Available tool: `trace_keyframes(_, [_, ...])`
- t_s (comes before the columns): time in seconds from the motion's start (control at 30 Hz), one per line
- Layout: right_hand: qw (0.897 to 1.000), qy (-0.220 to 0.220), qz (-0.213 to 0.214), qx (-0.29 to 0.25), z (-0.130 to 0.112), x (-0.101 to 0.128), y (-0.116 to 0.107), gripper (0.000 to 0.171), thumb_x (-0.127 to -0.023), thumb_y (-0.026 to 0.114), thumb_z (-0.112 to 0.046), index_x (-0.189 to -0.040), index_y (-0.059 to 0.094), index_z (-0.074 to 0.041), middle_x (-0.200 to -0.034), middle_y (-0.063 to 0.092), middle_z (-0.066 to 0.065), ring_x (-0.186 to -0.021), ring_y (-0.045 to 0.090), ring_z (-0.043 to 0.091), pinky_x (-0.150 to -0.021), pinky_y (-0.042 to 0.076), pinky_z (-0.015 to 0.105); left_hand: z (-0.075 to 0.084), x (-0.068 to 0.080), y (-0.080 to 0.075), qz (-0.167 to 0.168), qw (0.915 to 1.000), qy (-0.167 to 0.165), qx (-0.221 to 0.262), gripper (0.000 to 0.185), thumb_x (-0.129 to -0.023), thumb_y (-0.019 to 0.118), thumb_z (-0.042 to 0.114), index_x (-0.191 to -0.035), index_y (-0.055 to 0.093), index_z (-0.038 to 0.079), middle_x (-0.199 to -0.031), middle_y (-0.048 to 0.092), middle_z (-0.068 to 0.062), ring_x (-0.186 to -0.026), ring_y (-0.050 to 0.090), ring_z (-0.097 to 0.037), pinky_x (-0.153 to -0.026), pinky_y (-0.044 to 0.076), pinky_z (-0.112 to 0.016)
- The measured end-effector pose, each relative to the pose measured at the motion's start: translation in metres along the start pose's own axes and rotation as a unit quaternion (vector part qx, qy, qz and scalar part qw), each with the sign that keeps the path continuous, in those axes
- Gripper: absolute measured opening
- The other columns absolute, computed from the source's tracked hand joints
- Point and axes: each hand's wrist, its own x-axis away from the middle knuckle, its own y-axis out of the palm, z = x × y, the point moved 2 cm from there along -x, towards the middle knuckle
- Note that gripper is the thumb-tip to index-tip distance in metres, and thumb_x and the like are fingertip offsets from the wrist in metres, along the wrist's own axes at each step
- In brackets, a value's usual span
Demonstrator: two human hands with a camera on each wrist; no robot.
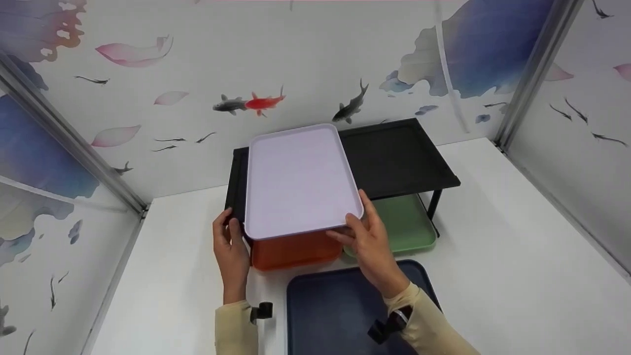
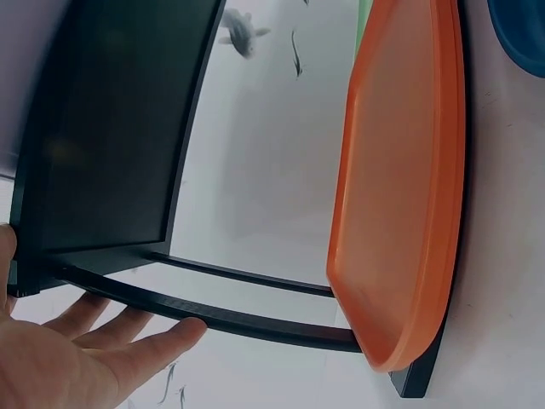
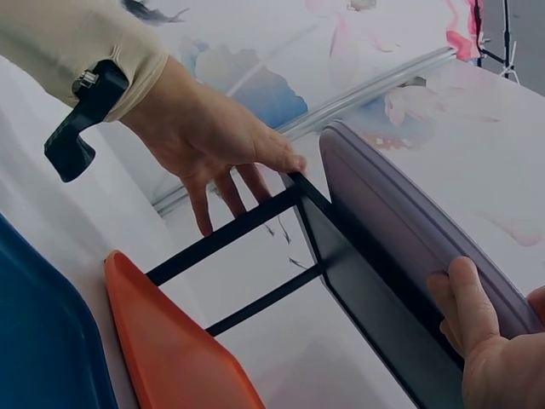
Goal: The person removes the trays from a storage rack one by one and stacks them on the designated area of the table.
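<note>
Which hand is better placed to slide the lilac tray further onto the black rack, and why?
The right hand, probably. Its fingers already grip the near right corner of the lilac tray. The left hand only rests with straight fingers at the black rack's front left edge, not touching the tray.

lilac tray (image 1: 298, 180), black rack (image 1: 399, 155), orange tray (image 1: 293, 250), green tray (image 1: 406, 224), navy tray (image 1: 335, 315)
</note>
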Motion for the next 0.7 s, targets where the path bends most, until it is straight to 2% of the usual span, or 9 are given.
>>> trace_keyframes(0.4, [1.0,-0.014,0.016,0.015,-0.008,0.01,-0.015,0.069,-0.11,0.041,-0.006,-0.165,0.003,-0.016,-0.158,0.034,0.02,-0.121,0.065,0.03,-0.094,0.059,0.041,-0.001,0.0,0.001,0.008,0.9999,0.013,0.006,0.037,-0.109,0.051,0.016,-0.145,0.049,0.008,-0.15,0.05,-0.01,-0.143,0.044,-0.025,-0.122,0.032,-0.045])
trace_keyframes(0.47, [1.0,-0.015,0.02,0.014,-0.009,0.011,-0.017,0.068,-0.11,0.041,-0.005,-0.165,0.003,-0.016,-0.158,0.035,0.021,-0.12,0.066,0.03,-0.093,0.059,0.041,0.004,0.001,0.002,0.008,0.9999,0.011,0.005,0.037,-0.109,0.05,0.015,-0.145,0.049,0.005,-0.15,0.049,-0.013,-0.143,0.044,-0.027,-0.123,0.031,-0.047])
trace_keyframes(0.63, [0.999,-0.018,0.021,0.017,-0.012,0.015,-0.023,0.068,-0.11,0.041,-0.005,-0.165,0.003,-0.015,-0.155,0.036,0.024,-0.117,0.068,0.028,-0.094,0.059,0.04,0.006,0.002,0.002,0.006,0.9999,0.011,0.003,0.037,-0.109,0.05,0.016,-0.145,0.049,0.006,-0.149,0.05,-0.012,-0.143,0.044,-0.027,-0.122,0.032,-0.048])
trace_keyframes(0.7, [0.999,-0.021,0.021,0.018,-0.013,0.016,-0.026,0.068,-0.11,0.04,-0.005,-0.165,0.003,-0.015,-0.155,0.036,0.024,-0.115,0.069,0.027,-0.093,0.059,0.039,0.002,0.002,0.002,0.006,0.9999,0.013,0.007,0.037,-0.109,0.051,0.018,-0.145,0.05,0.01,-0.148,0.051,-0.009,-0.142,0.045,-0.024,-0.122,0.032,-0.046])
